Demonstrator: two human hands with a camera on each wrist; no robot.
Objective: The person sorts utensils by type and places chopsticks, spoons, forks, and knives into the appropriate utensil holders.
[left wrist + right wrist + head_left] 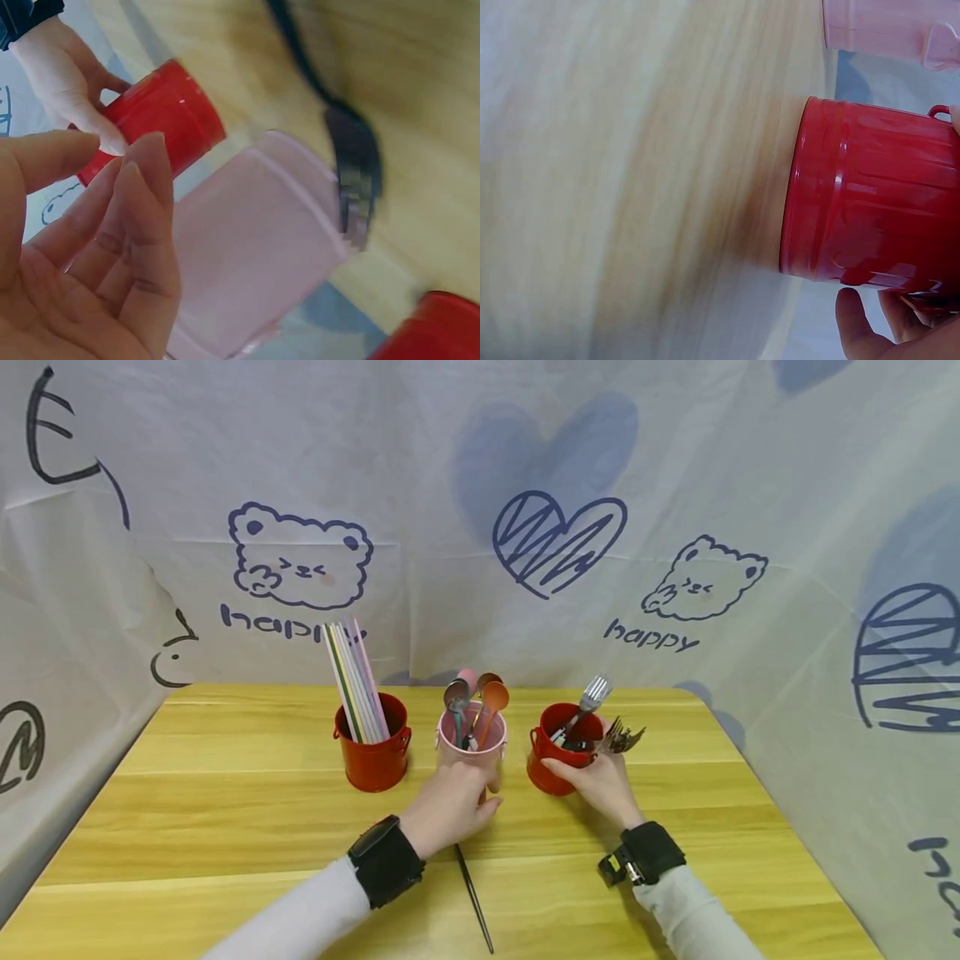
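Note:
My left hand [452,802] is just in front of the pink bucket [255,247], fingers loosely bent with nothing between them. Spoons [493,697] stand in that bucket. Under the hand lies a utensil with a slim black handle [474,900]; its metal end [356,202] is blurred in the left wrist view. With my right hand [606,787] I grip the right red bucket [877,195], thumb at its front and fingers round its far side. Silvery forks [596,692] stick up from it, some darker tines [621,737] leaning out over the hand.
At the left stands another red bucket [377,766], holding several long pale sticks [360,693]. All three buckets line up near the back of the wooden table [225,810]. White cloth [435,593] with drawings hangs behind and at the sides.

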